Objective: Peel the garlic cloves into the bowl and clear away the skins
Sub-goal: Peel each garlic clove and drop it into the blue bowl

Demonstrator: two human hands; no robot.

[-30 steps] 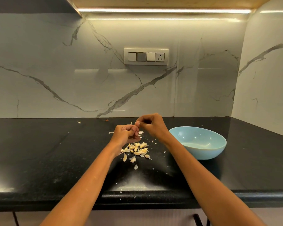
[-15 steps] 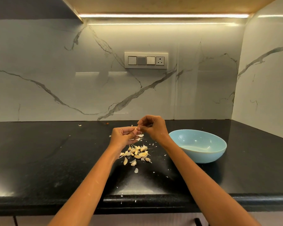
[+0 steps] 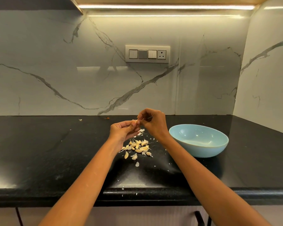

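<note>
The left hand (image 3: 123, 130) is raised above the black tabletop (image 3: 39, 152), palm turned up, with its fingers (image 3: 121, 123) curled inward. It holds one garlic clove (image 3: 135, 122) between the thumb and the fingertips. The right hand (image 3: 152, 122) is positioned just beside and slightly above the left hand. Its thumb and forefinger are closed in a pinch at the upper end of the same clove, apparently on a strip of skin; the remaining fingers of this hand are curled toward the palm. Whether the skin is already detached from the clove cannot be determined at this size.

Directly below the hands, a loose pile of garlic cloves (image 3: 138, 146) lies on the tabletop, mixed with pale skins (image 3: 141, 131) and small flakes. Several flakes are scattered toward the front edge of the tabletop.

The light blue bowl (image 3: 198, 140) stands upright on the tabletop to the right of the pile, near the right forearm but not touching it. No clove is visible inside it.

Behind the work area, a marble-patterned wall (image 3: 55, 70) carries a switch panel (image 3: 147, 54) with a socket.
</note>
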